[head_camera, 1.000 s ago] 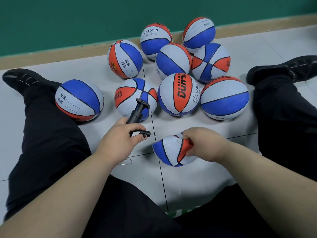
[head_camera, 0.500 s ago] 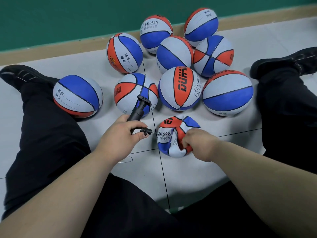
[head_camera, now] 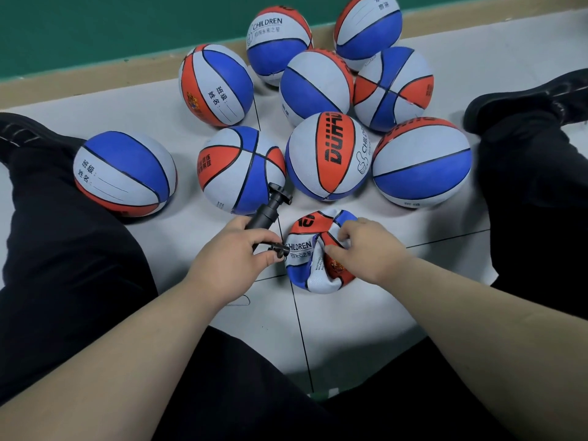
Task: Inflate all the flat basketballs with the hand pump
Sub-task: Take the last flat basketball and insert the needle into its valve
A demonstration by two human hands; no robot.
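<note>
Head view: grips pump (head_camera: 266, 213) in left hand (head_camera: 235, 261), needle (head_camera: 280, 249) touching or just beside flat ball (head_camera: 300, 247) on floor (head_camera: 350, 329) between legs. Pinches crumpled skin with right hand (head_camera: 364, 249). Soft, light, floppy; likely buckles under needle, so best bunched firmly beside valve. Round balls (head_camera: 327, 154) beyond.

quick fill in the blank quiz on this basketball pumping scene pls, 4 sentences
1. The left hand grips the ___ pump.
2. The right hand pinches the flat ball, which bears the English word ___.
3. Beyond it on the floor lie ___ round balls.
4. The wall behind them is ___.

Missing words: black; CHILDREN; nine; green
</note>
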